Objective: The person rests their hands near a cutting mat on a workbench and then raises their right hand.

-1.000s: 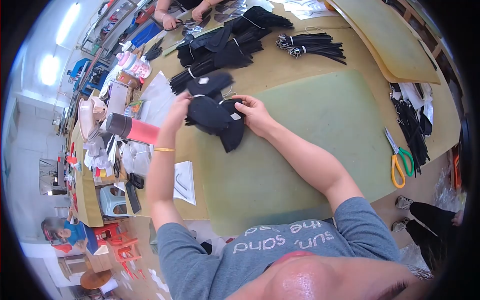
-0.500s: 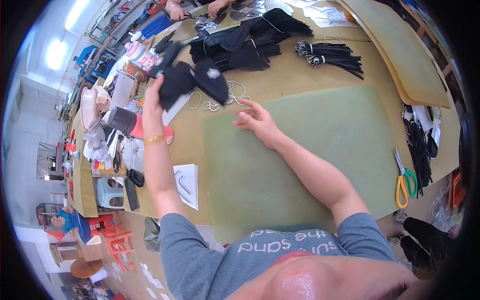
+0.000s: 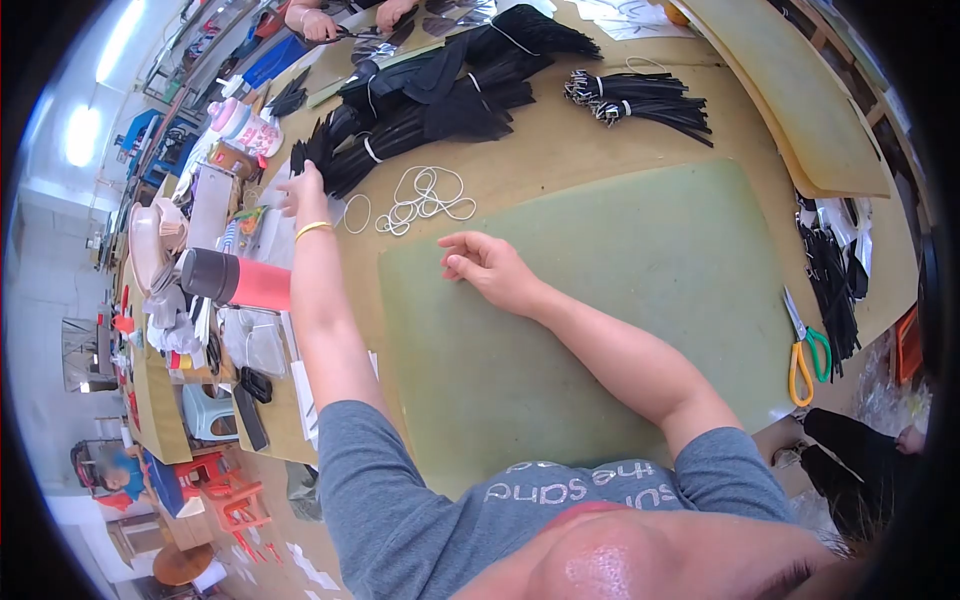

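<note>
My left hand (image 3: 304,192) is stretched out at the left of the table, beside the near end of a bundle of black strips (image 3: 350,165) tied with a white band. Its fingers are apart; whether they still touch the strips is hard to see. More tied black bundles (image 3: 445,85) lie just beyond. Over the green cutting mat (image 3: 600,370) hovers my right hand (image 3: 490,270), fingers loosely bent and apart, with nothing in it. Loose white elastic bands (image 3: 425,200) lie between my two hands.
Scissors (image 3: 800,350) with yellow and green handles lie at the mat's right edge. Black strips with metal ends (image 3: 645,100) sit farther back. A red bottle (image 3: 250,280) and clutter stand on the left. Across the table, another person's hands (image 3: 318,25) hold a dark tool.
The black bundle that my left hand was carrying now lies on the table beside the others, and the fingers have loosened. My right hand has shifted slightly left, still holding nothing.
</note>
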A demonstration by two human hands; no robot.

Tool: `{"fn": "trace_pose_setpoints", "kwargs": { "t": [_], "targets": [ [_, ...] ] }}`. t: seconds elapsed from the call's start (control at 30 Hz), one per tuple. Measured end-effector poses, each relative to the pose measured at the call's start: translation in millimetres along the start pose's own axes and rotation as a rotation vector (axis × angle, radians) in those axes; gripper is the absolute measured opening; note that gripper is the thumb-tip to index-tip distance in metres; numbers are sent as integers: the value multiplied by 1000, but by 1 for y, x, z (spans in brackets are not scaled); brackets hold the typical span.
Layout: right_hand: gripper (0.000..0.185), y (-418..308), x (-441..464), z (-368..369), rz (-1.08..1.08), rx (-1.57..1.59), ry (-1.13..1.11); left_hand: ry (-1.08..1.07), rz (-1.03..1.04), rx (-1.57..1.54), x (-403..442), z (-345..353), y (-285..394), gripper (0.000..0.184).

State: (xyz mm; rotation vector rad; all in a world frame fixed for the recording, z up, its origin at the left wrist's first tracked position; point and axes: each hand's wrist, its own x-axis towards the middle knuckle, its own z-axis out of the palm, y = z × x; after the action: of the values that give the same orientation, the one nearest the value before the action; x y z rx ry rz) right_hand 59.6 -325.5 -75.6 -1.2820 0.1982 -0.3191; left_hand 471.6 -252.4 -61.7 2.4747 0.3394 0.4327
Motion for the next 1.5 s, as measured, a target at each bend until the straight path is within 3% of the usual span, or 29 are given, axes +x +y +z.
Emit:
{"fn": "trace_pose_setpoints", "kwargs": {
  "t": [0.07, 0.13, 0.2, 0.27, 0.33, 0.43, 0.53, 0.63, 0.8, 0.9, 1.0, 1.1, 1.13, 1.2, 1.27, 1.33, 1.5],
  "targets": [
    [32, -1, -1, 0, -4, -33, 4, 490, 81, 153, -62, -27, 25, 61],
    [31, -1, 0, 0, -12, -57, 3, 483, 413, 16, -69, -20, 28, 66],
    [31, 0, 0, 1, -19, -64, 2, 278, 790, -144, -113, -33, 41, 62],
    [31, 2, 1, 0, -26, -68, -3, 171, 1081, -61, -163, -46, 60, 61],
    [31, 4, 0, 0, -25, -64, -4, 185, 1162, 23, -192, -30, 68, 56],
    [31, 6, 2, -1, -26, -56, -8, 40, 1081, 196, -205, -18, 79, 64],
    [31, 3, 2, -1, -19, -69, -19, 35, 992, -42, -207, -18, 79, 59],
    [31, 0, 1, -1, -8, -76, -32, -313, 895, -566, -186, 0, 78, 45],
    [31, 0, 1, -1, 10, -104, -29, -846, 164, -1258, -168, -31, 86, 29],
    [30, 2, 1, 0, -6, -105, -20, -786, -60, -1441, -139, -46, 85, 16],
    [30, 0, 1, 0, -10, -157, -19, -1174, -199, -1615, -113, -44, 74, 17],
    [30, 2, 1, 0, -26, -134, -23, -1349, -210, -1658, -144, -39, 81, 20],
    [29, 4, 2, 1, -39, -120, -8, -1399, -121, -1597, -156, -34, 88, 24],
    [29, 8, 2, 1, -60, -97, 13, -876, -34, -1108, -203, -40, 108, 31],
    [29, 11, 3, -1, -67, -90, 12, -703, 325, -943, -198, 9, 107, 37],
    [30, 10, 5, 0, -70, -90, 0, -413, 490, -485, -206, 10, 119, 37],
    [30, 10, 4, -1, -55, -112, -9, -478, 476, -517, -216, -8, 132, 40]
  ]
}}
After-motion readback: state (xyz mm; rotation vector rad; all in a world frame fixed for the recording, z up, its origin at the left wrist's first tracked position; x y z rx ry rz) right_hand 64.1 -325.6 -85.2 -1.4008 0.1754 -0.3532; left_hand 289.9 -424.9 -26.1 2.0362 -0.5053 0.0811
